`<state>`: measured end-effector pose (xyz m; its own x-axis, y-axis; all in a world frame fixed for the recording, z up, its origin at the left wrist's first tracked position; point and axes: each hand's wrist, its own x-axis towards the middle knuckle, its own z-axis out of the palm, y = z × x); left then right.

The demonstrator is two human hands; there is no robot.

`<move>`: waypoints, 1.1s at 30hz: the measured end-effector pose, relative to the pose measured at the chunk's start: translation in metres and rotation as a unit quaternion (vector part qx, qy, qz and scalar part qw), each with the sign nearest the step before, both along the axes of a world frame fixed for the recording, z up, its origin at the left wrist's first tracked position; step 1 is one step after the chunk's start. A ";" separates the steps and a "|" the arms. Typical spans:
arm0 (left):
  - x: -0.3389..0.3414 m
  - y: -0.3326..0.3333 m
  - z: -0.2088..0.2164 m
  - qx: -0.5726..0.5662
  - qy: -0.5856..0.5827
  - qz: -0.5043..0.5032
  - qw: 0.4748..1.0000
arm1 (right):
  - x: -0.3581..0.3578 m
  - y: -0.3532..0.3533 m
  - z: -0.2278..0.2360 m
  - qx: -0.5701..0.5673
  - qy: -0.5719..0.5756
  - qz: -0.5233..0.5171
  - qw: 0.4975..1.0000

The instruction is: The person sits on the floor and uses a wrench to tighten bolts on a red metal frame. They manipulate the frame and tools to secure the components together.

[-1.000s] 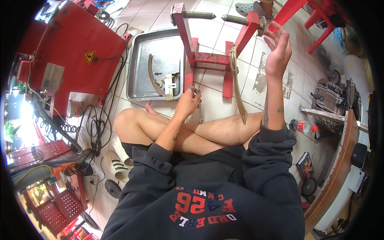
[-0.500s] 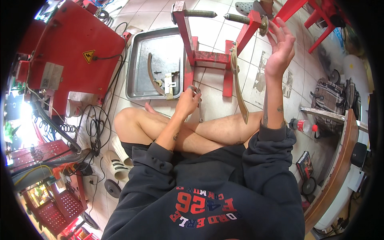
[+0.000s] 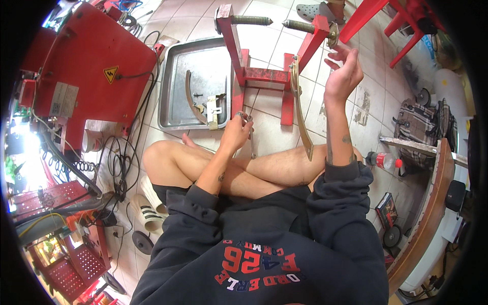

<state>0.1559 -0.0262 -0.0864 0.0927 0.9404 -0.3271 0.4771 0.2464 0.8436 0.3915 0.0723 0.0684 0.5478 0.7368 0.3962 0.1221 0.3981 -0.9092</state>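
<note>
My left hand (image 3: 235, 133) is closed round a slim metal wrench (image 3: 253, 145), whose lower end hangs over my crossed legs. It is beside the near left foot of a red metal stand (image 3: 267, 76). Two threaded rods with pointed tips face each other across the stand's uprights. Just below the round metal disc (image 3: 333, 34) on the right rod's outer end is my right hand (image 3: 345, 77), open and holding nothing, its fingers loosely bent and apart. A curved metal strip (image 3: 300, 112) runs down along the right upright toward my knee.
Left of the stand, a metal tray (image 3: 163, 101) holds another curved strip (image 3: 190, 96), a bolt and a bracket (image 3: 215, 110). A red machine (image 3: 96, 56) and black cables (image 3: 119, 168) are farther left. To my right lie a bottle (image 3: 385, 160) and a plaid bag (image 3: 422, 124).
My right hand has dropped away from the disc and slightly left, its fingers bending more. My left hand keeps its hold on the wrench. The whole view has shifted slightly.
</note>
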 end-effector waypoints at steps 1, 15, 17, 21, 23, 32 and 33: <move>0.000 -0.001 0.000 -0.002 0.006 -0.004 1.000 | -0.001 -0.002 -0.003 -0.003 0.000 -0.001 1.000; 0.001 -0.001 0.001 0.001 0.002 0.005 1.000 | 0.003 -0.006 -0.002 0.062 0.044 0.046 0.996; 0.001 -0.001 0.003 -0.009 0.008 -0.007 1.000 | -0.001 -0.008 0.002 0.033 0.041 0.013 0.999; 0.000 -0.002 -0.001 -0.002 0.008 -0.003 1.000 | -0.002 -0.005 0.014 0.045 -0.051 -0.012 0.998; 0.000 0.000 -0.004 0.008 0.006 -0.006 1.000 | -0.002 -0.002 0.015 0.072 -0.051 0.017 0.996; -0.002 0.000 -0.005 0.004 0.008 -0.001 1.000 | -0.001 -0.005 0.012 0.110 -0.024 0.065 0.992; -0.002 0.000 -0.003 0.008 0.006 -0.004 1.000 | 0.002 -0.006 0.010 0.119 0.011 0.060 0.991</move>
<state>0.1542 -0.0266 -0.0898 0.0960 0.9446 -0.3139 0.4885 0.2300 0.8417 0.3938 0.0666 0.0780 0.4726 0.6841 0.5555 0.0422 0.6121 -0.7897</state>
